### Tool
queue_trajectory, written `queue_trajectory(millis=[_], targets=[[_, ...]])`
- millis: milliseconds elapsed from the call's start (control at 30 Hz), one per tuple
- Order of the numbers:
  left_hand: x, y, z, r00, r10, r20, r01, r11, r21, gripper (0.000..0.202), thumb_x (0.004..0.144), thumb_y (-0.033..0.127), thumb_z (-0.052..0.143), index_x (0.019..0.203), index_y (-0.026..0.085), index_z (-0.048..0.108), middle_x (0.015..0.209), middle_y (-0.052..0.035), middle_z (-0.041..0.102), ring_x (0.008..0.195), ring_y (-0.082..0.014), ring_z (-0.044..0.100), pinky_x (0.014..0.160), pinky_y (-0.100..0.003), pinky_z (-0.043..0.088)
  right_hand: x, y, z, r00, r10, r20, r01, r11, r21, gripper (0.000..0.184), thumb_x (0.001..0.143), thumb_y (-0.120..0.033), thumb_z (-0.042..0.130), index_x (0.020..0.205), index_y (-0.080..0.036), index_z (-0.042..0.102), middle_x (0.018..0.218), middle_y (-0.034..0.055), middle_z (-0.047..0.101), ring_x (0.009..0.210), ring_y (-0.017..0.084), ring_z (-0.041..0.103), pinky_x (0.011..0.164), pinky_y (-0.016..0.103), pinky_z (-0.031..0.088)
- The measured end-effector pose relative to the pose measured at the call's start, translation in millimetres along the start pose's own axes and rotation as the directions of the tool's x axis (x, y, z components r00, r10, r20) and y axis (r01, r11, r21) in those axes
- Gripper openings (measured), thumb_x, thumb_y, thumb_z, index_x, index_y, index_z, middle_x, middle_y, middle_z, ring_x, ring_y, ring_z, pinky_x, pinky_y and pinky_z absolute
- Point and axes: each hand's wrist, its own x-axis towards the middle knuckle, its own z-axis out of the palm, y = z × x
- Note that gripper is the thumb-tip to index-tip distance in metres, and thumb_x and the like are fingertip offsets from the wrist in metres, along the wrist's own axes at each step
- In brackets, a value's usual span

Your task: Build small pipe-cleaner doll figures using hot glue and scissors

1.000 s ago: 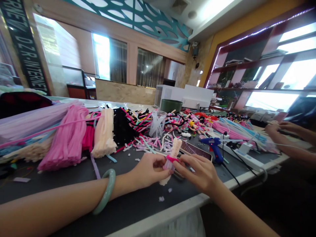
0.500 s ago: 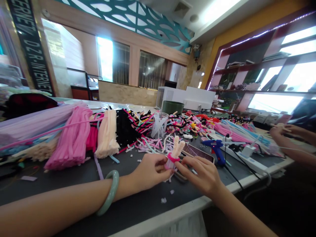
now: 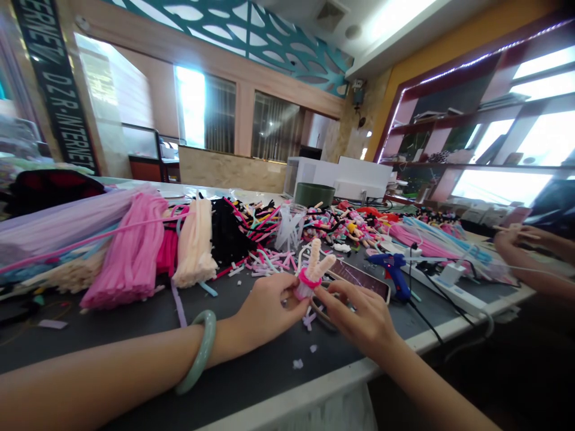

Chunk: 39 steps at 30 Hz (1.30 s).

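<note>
A small pipe-cleaner figure [image 3: 309,278] stands between my hands, with two cream fuzzy stalks pointing up and a bright pink band round its pale pink lower part. My left hand [image 3: 269,308] grips it low down between thumb and fingers; a green bangle [image 3: 200,353] circles that wrist. From the other side my right hand [image 3: 362,317] pinches at the pink band with its fingertips, the other fingers curled. Behind the right hand lies a phone [image 3: 359,280]. Partly hidden under the figure is a roundish object whose kind I cannot make out.
Pink [image 3: 128,257] and cream pipe-cleaner bundles [image 3: 196,245] lie left, beside a black bundle [image 3: 231,230]. A blue glue gun [image 3: 396,275] and white power strip [image 3: 453,293] with cables sit right. Finished pieces heap behind. Another person's hands [image 3: 516,239] work at far right.
The figure has turned and tipped slightly left in my fingers, and its cream stalks now spread wider apart. Both hands have shifted slightly. The other person's hands moved a little.
</note>
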Motion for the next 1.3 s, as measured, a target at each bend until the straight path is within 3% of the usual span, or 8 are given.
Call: queue_trajectory(millis=[133, 733, 1067, 1300], targets=[[0.2, -0.3, 0.5, 0.999, 0.023, -0.04, -0.022, 0.999, 0.042, 0.013, 0.075, 0.025, 0.058, 0.067, 0.016, 0.053, 0.064, 0.0018, 0.055, 0.059, -0.01, 0.05, 0.057, -0.02, 0.037, 3.0, -3.9, 0.5, 0.997, 0.074, -0.004, -0.074, 0.997, 0.027, 0.029, 0.087, -0.014, 0.05, 0.114, -0.021, 0.061, 0.089, 0.0044, 0.062, 0.061, 0.007, 0.055, 0.058, 0.021, 0.042], [1.4, 0.9, -2.3, 0.997, 0.055, -0.052, -0.051, 0.995, 0.081, 0.016, 0.076, 0.027, 0.058, 0.066, 0.015, 0.055, 0.061, 0.0022, 0.054, 0.056, -0.009, 0.048, 0.054, -0.02, 0.035, 4.7, -6.2, 2.8, 0.993, 0.119, -0.005, -0.117, 0.984, 0.136, 0.035, 0.084, -0.01, 0.054, 0.117, -0.02, 0.056, 0.094, 0.0061, 0.059, 0.062, 0.009, 0.054, 0.056, 0.023, 0.044], [-0.2, 1.1, -3.2, 0.993, 0.09, -0.082, -0.083, 0.993, 0.088, 0.016, 0.075, 0.026, 0.059, 0.065, 0.015, 0.054, 0.059, 0.0032, 0.05, 0.055, -0.0083, 0.046, 0.054, -0.019, 0.034, 3.0, -7.9, 2.8, 0.973, 0.225, 0.058, -0.232, 0.934, 0.27, 0.037, 0.083, -0.009, 0.055, 0.117, -0.024, 0.056, 0.097, 0.0054, 0.055, 0.063, 0.009, 0.054, 0.056, 0.022, 0.044], [0.8, 2.8, -4.0, 0.994, 0.079, -0.077, -0.074, 0.996, 0.057, 0.015, 0.075, 0.026, 0.059, 0.066, 0.015, 0.055, 0.06, 0.0029, 0.052, 0.056, -0.0085, 0.047, 0.054, -0.019, 0.035, 3.8, -6.7, 1.8, 0.975, 0.216, 0.054, -0.222, 0.941, 0.256, 0.037, 0.083, -0.009, 0.054, 0.116, -0.024, 0.057, 0.097, 0.0054, 0.054, 0.062, 0.008, 0.053, 0.056, 0.022, 0.044]])
